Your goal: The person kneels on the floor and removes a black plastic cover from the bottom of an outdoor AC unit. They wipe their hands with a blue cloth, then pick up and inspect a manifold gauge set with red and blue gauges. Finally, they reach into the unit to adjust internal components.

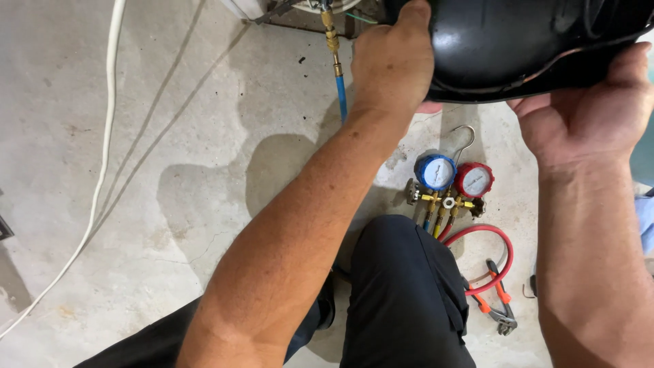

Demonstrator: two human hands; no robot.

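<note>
I hold the black compressor (524,48) up at top right, above the gauges (453,178); left hand (392,61) wraps its left edge, fingers pressed together, right hand (579,112) cups it underneath, fingers hidden. I judge it mid-lift; next calls for steady, level support

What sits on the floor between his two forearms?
In the head view, a gauge set with blue and red dials lies there, above the knee.

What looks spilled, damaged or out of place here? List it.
A dark damp patch spreads over the concrete floor below the blue hose, like a spill. Pliers lie loose among the red hose. Both hands, left and right, hold the black compressor.
</note>
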